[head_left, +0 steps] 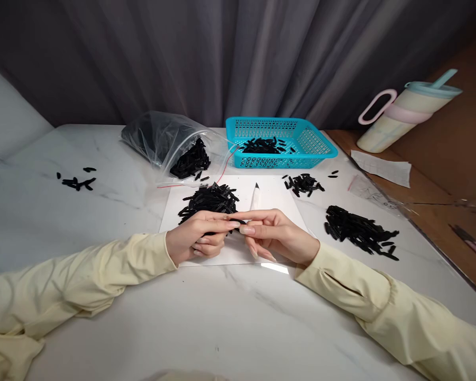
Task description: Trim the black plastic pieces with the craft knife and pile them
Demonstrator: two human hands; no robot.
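Between my two hands, over the front of a white sheet (pixel 275 198), is a narrow black piece (pixel 238 221) of a kind I cannot make out. My left hand (pixel 200 234) pinches it from the left, its other fingers curled in. From the right, my right hand (pixel 278 233) holds it between thumb and forefinger, the lower fingers loosely bent. A heap of similar black pieces (pixel 210 199) lies on the sheet just behind my left hand. Behind my right hand lies a white pencil-like stick (pixel 256 198) with a dark tip.
A clear zip bag (pixel 150 140) spills black pieces at the back. Beside it stands a blue basket (pixel 317 145) with more inside. Further piles lie at the left (pixel 78 183), back right (pixel 304 184) and right (pixel 357 233). A tumbler (pixel 404 119) stands beyond the table's right edge.
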